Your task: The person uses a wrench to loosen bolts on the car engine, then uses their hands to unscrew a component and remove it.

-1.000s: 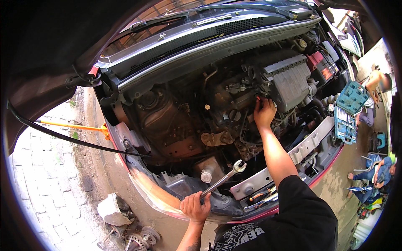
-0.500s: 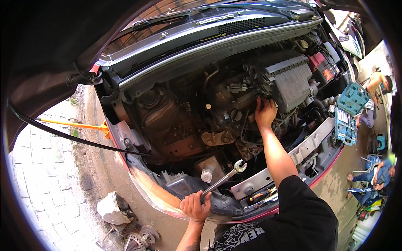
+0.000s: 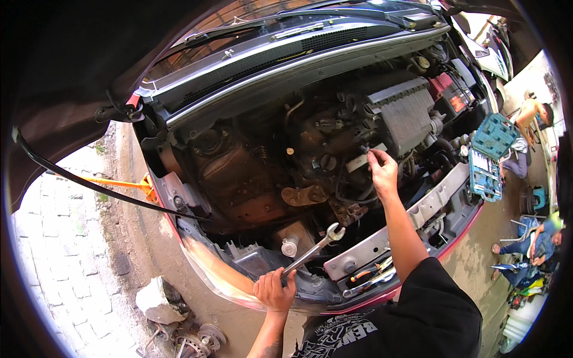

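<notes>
In my left hand (image 3: 274, 291), closed around its lower end, is a large metal wrench (image 3: 310, 253); its open jaw points up over the front of the engine bay. My right hand (image 3: 383, 173) reaches over the engine, fingers pinched at a pale, oblong piece (image 3: 357, 163) whose kind I cannot make out. That piece lies across the front of the engine, below the ribbed grey air filter box (image 3: 406, 113). A black oil filler cap (image 3: 327, 162) is just left of it. Near the wrench jaw is a reservoir with a pale cap (image 3: 289, 246).
Tools (image 3: 373, 275) lie along the front panel. A blue tool case (image 3: 486, 173) stands open at the right of the car. The bonnet prop (image 3: 107, 192) crosses the left side. Two people (image 3: 537, 244) sit off to the right. Car parts (image 3: 200, 341) lie on the ground, lower left.
My right hand has drawn back slightly from beside the air filter box, and the pale piece now shows at its fingertips. My left hand still holds the wrench. The view has shifted slightly.
</notes>
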A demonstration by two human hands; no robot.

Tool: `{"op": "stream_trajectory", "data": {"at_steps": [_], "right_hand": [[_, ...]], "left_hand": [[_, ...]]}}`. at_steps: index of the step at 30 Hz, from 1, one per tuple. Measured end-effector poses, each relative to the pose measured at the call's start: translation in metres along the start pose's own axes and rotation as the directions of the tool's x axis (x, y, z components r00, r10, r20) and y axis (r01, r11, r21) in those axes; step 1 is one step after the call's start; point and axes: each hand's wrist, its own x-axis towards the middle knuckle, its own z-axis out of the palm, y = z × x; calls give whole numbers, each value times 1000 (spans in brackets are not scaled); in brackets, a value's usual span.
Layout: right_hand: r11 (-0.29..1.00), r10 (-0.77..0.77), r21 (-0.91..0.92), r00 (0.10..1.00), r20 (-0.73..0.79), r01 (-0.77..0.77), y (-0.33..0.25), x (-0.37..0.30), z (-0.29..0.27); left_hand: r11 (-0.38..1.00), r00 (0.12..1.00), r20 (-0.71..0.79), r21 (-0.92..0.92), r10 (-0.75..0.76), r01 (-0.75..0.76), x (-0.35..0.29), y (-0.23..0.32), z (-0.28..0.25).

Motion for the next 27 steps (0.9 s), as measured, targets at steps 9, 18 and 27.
{"op": "stream_trajectory", "data": {"at_steps": [9, 18, 27], "right_hand": [[662, -163, 618, 722, 672, -425, -91, -102, -76], [691, -263, 625, 679, 685, -363, -129, -163, -118], [676, -295, 665, 711, 638, -316, -135, -204, -153]], "left_hand": [[997, 999, -34, -74, 7, -10, 5, 6, -3], [997, 997, -73, -68, 25, -30, 0, 4, 0], [996, 995, -94, -84, 23, -31, -6, 9, 0]]}}
